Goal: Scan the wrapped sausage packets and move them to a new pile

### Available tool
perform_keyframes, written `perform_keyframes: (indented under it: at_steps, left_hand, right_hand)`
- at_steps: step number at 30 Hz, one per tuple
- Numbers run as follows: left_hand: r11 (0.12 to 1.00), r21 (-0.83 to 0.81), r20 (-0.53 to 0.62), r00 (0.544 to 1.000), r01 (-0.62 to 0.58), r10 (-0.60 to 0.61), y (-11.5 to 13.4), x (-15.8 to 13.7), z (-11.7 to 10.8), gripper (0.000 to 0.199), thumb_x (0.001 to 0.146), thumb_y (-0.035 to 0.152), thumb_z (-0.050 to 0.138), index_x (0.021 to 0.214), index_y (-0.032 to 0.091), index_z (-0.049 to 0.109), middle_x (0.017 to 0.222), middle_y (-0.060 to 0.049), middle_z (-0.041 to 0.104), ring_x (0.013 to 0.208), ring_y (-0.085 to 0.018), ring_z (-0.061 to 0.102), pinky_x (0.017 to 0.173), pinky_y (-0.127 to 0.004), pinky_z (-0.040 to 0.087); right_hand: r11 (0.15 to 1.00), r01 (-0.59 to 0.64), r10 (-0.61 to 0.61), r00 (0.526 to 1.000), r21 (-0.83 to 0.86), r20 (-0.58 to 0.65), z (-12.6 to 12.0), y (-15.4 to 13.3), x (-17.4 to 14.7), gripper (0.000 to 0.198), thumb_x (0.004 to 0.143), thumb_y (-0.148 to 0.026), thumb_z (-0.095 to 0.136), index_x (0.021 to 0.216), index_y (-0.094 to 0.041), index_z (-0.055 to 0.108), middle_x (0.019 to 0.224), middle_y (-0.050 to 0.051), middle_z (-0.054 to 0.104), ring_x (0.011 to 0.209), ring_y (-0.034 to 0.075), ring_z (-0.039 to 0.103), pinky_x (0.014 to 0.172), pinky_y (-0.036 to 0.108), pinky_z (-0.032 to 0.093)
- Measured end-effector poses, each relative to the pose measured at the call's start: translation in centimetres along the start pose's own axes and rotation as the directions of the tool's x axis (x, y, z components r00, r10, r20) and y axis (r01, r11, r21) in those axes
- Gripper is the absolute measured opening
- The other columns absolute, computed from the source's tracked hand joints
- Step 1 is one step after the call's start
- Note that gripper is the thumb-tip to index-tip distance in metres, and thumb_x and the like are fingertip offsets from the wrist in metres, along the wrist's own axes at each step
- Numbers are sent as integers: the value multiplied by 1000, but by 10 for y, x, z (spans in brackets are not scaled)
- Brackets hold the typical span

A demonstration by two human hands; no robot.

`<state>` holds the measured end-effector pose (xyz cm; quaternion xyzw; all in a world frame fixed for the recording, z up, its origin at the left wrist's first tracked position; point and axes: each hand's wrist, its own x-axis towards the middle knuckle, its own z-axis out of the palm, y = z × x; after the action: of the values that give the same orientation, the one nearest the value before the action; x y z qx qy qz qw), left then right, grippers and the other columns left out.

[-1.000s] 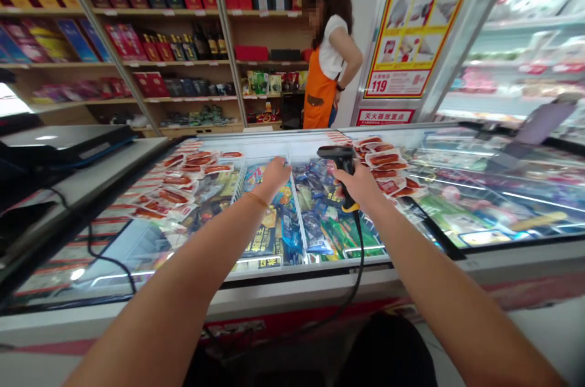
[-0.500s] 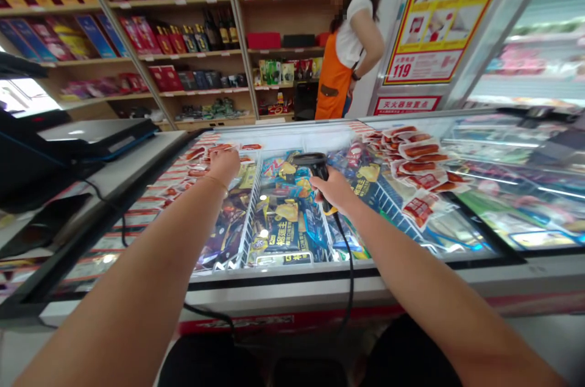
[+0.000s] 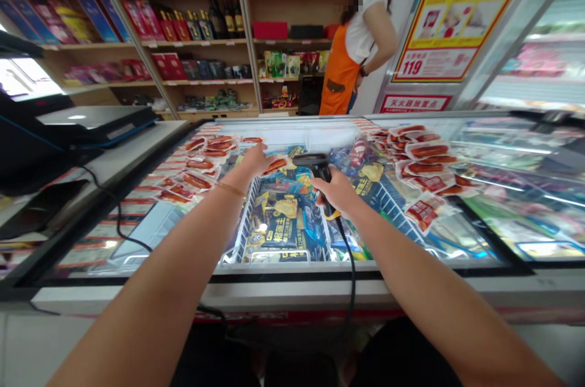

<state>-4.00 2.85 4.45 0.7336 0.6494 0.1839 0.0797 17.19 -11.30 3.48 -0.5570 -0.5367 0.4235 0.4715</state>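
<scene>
My left hand (image 3: 255,163) is closed on one end of a vacuum-packed sausage (image 3: 276,165), which sticks out to the right above the freezer's glass top. Wrapped in my right hand (image 3: 337,189) is a black barcode scanner (image 3: 315,161), its head turned left toward that pack and its cable hanging down. A left pile of sausage packs (image 3: 200,180) lies on the glass behind and beside my left forearm. More packs form a right pile (image 3: 426,152), beyond my right hand.
Under the glass, a white wire basket (image 3: 247,225) holds bagged frozen goods. At left stands a counter (image 3: 167,131) with a scale-like device (image 3: 109,125). Across the freezer is a person in an orange apron (image 3: 338,76), before shelves of boxes and bottles.
My left hand has moved right from the left pile, bringing a sausage pack near the scanner. My right hand stays nearly in place. The view has shifted slightly.
</scene>
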Motion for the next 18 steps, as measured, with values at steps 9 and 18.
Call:
perform_keyframes:
  at_steps: [9, 18]
  left_hand:
    - [995, 54, 17, 996, 82, -83, -16, -26, 3, 41, 76, 46, 66, 101, 15, 74, 92, -11, 75, 87, -25, 68, 72, -27, 47]
    - [770, -634, -151, 964, 77, -220, -33, -30, 20, 25, 82, 29, 62, 93, 13, 77, 66, -1, 68, 64, -15, 63, 65, -26, 50]
  right_hand:
    - [1000, 5, -4, 1000, -28, 25, 4, -8, -8, 12, 78, -20, 62, 81, -19, 50, 62, -3, 60, 38, 12, 58, 37, 21, 44]
    - [997, 47, -43, 998, -67, 47, 8, -9, -16, 14, 78, -25, 62, 81, -20, 50, 60, -3, 60, 38, 12, 58, 38, 22, 44]
